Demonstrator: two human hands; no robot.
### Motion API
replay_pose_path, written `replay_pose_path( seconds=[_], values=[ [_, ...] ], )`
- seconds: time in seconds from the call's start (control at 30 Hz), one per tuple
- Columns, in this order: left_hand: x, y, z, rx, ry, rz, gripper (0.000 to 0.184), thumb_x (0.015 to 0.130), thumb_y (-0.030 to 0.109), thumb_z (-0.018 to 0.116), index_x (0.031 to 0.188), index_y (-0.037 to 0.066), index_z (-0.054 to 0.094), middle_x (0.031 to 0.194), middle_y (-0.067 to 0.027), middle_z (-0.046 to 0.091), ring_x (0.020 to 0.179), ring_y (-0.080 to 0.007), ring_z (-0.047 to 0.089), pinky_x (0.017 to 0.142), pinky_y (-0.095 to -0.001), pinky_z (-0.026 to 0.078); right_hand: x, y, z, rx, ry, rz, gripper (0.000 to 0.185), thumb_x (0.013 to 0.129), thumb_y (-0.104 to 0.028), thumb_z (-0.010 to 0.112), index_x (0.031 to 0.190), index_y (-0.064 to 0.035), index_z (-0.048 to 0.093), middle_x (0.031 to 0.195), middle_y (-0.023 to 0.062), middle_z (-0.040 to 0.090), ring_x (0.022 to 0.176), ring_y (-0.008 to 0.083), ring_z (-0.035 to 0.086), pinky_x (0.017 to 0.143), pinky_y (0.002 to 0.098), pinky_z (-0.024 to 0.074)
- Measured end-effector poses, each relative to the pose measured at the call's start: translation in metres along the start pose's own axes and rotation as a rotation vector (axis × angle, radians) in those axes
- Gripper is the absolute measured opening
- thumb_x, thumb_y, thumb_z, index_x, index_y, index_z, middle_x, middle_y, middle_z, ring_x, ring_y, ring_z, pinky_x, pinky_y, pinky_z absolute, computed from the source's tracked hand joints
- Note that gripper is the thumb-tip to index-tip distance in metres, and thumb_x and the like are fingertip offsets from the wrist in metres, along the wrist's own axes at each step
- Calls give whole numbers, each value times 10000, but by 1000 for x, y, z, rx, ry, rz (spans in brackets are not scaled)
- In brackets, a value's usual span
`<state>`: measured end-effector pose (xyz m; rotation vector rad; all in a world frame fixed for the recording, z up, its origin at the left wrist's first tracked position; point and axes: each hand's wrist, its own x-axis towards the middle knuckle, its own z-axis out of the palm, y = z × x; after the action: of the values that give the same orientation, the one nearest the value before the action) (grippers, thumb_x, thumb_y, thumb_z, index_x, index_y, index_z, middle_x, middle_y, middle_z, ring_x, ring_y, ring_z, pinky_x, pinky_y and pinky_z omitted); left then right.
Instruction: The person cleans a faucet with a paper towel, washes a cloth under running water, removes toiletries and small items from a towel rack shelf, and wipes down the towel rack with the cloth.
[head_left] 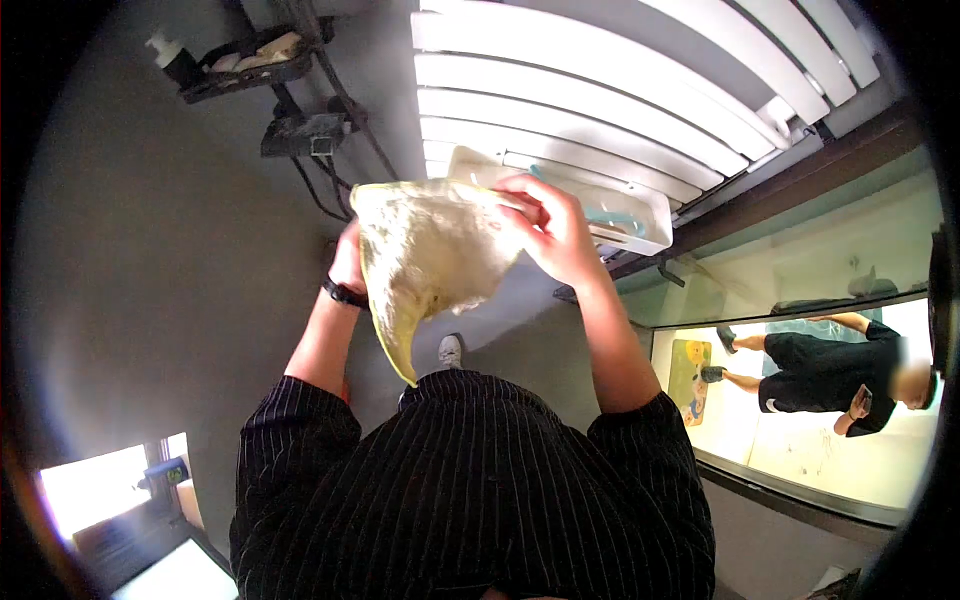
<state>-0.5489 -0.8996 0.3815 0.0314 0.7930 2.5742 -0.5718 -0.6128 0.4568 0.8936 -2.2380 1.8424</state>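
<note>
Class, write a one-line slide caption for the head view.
The left hand and right hand hold up a pale, fuzzy, yellow-edged cloth near white slats and a white basket.

Beyond right hand (560, 235), likely obstacle: basket (655, 215)

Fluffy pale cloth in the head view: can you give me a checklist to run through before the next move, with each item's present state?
1. Right hand has a grip on the pale cloth: ok, thumb and fingers pinch its upper right edge.
2. Left hand has a grip: cannot tell, its fingers are hidden behind the cloth.
3. Cloth spread flat: not ok, a pointed corner hangs down.
4. Cloth free of the white basket: cannot tell, the two overlap in this view.
5. Other person clear of the hands: ok, they are far to the right.
</note>
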Motion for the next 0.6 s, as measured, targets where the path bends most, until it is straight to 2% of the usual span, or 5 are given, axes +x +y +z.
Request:
replay_pose_path(
  seconds=[0.03,0.27,0.37,0.47,0.6],
  values=[
    [12,-19,-35,317,-72,78,472,992,293,626,1373,31,532,1324,-130,611,1155,-223,610,1021,-390,497,10,10,3,-96,-35,-24,208,923,-76,701,1118,-13,667,883,49,711,680,75,599,619,221,482],
    [29,-47,-26,-374,-53,-105,619,1014,475,489,1498,99,397,1459,-125,496,1320,-274,498,1087,-446,437,15,80,-60,-502,89,111,200,904,-149,729,1090,-76,715,891,66,748,701,117,676,623,258,568],
    [46,-40,-23,168,162,-31,529,1009,375,574,1415,60,450,1336,-107,572,1194,-244,572,1003,-384,487,14,114,-125,-780,-20,382,155,859,-218,755,970,-110,764,867,78,759,732,192,710,682,316,569],
    [33,-21,4,1030,-125,246,359,910,135,697,1228,19,576,1201,-76,653,1023,-187,652,882,-314,527,13,130,-142,-864,-187,554,263,800,-296,784,988,-113,762,876,97,754,800,247,725,746,355,571],
    [43,-16,63,1805,-177,260,268,774,73,683,1032,1,681,1058,-100,640,885,-321,683,757,-407,561,27,116,-144,-882,-392,638,291,760,-309,802,977,-118,760,934,112,746,879,284,712,811,397,548]
  ],
)
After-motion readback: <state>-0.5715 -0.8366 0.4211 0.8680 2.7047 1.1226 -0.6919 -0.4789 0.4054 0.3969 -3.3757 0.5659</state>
